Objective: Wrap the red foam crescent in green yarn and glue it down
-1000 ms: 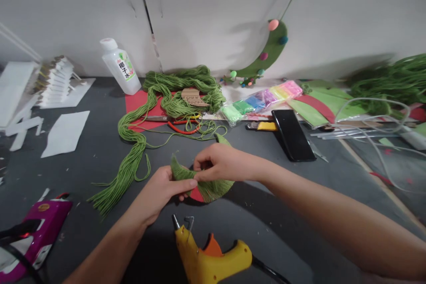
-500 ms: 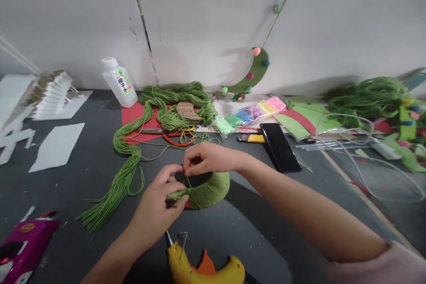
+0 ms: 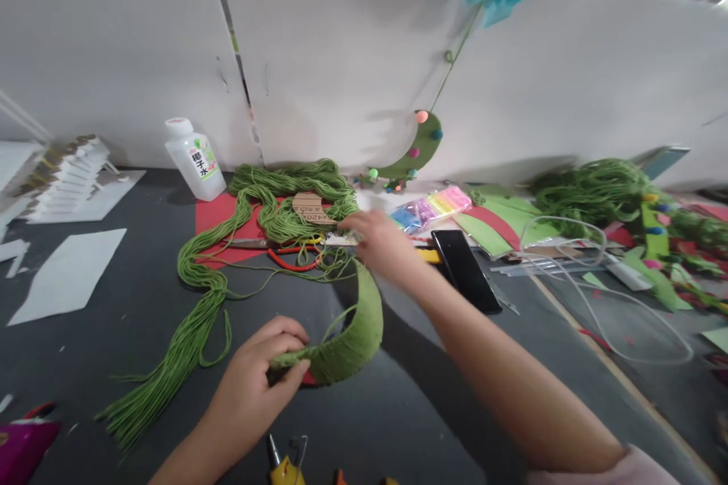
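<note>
My left hand pinches the near-left tip of a crescent wrapped in green yarn, with a bit of red showing along its lower edge. A short loose strand of yarn arches over its inner curve. Above the crescent's far tip, my right hand reaches out with fingers loosely stretched and slightly blurred. It is nearest to the hank of green yarn and the bag of coloured foam clay; I see nothing held in it. Red-handled scissors lie just left of that hand.
A yellow glue gun lies at the bottom edge. A black phone sits right of my right forearm, with a white cable beyond. A bottle stands at back left. Against the wall hangs a decorated green crescent.
My right hand has let go at the crescent and moved away, up towards the back of the table. The left hand still holds the crescent. The view has tilted upward.
</note>
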A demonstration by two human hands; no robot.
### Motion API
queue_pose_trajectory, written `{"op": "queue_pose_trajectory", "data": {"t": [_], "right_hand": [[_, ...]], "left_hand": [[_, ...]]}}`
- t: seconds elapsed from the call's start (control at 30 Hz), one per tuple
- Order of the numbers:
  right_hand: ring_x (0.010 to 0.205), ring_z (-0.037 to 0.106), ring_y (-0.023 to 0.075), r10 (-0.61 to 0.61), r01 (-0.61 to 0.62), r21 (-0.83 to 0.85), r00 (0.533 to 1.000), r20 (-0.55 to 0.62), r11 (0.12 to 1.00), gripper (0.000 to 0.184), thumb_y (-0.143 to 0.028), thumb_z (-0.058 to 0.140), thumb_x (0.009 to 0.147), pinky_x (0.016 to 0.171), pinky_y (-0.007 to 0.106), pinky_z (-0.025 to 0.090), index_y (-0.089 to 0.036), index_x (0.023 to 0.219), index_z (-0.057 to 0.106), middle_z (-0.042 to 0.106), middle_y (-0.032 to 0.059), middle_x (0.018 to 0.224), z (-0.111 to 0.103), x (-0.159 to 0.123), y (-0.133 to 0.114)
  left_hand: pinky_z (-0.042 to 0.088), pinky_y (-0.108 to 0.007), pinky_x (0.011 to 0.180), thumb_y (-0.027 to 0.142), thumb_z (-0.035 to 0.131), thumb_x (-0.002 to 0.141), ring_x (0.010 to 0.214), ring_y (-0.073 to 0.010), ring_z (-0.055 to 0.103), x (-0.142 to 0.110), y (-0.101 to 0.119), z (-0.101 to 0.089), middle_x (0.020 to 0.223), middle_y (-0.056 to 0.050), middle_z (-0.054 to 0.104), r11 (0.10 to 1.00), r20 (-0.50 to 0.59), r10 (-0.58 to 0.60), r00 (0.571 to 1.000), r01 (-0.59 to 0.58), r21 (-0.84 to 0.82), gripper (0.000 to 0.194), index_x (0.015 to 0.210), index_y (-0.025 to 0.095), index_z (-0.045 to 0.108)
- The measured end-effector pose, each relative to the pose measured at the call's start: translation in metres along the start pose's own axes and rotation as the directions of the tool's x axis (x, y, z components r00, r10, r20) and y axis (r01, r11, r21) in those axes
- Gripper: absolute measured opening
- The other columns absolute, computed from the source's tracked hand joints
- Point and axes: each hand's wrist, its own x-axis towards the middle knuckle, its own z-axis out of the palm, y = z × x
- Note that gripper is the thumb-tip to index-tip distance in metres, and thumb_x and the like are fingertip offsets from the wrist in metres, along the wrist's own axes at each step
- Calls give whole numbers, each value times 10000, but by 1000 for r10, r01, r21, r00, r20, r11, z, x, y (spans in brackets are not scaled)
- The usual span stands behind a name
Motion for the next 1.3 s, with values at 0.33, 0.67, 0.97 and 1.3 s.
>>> {"op": "queue_pose_trajectory", "data": {"t": [0.33, 0.67, 0.97, 1.3], "right_hand": [[960, 566, 209, 91, -106, -390, 994, -57, 915, 206, -222, 549, 873, 830, 397, 466, -150, 1062, 591, 598, 78, 1063, -17, 4, 92], [1034, 512, 231, -313, 203, -384, 916, -250, 901, 330, -98, 373, 911, 887, 392, 431, -155, 1199, 526, 555, 121, 1269, -38, -84, 23], [1008, 575, 248, -424, 340, -426, 898, -118, 838, 436, -32, 405, 858, 827, 422, 468, -229, 1234, 503, 536, 94, 1314, -7, -143, 64], [717, 524, 198, -10, -22, -112, 962, -274, 993, 163, -96, 407, 796, 629, 335, 452, -189, 785, 540, 578, 64, 779, -12, -227, -6]], "left_hand": [[440, -270, 752, 214, 535, 753, 804, -196, 599, 3, -1, -1, 881, -34, 629, 981, -58, -154, 986, 146, -128, 114, 667, 204, 609], [433, -290, 813, 277, 552, 763, 900, -215, 614, 2, 1, -6, 1060, -48, 637, 951, -8, -233, 972, 226, -213, 116, 752, 200, 639], [423, -304, 826, 287, 560, 762, 935, -239, 612, -1, 4, -5, 1070, -57, 658, 959, -43, -236, 971, 226, -174, 115, 758, 202, 636], [411, -337, 859, 394, 540, 767, 963, -248, 598, -2, -16, 3, 1070, -42, 648, 967, -26, -235, 972, 231, -111, 279, 968, 220, 625]]}}
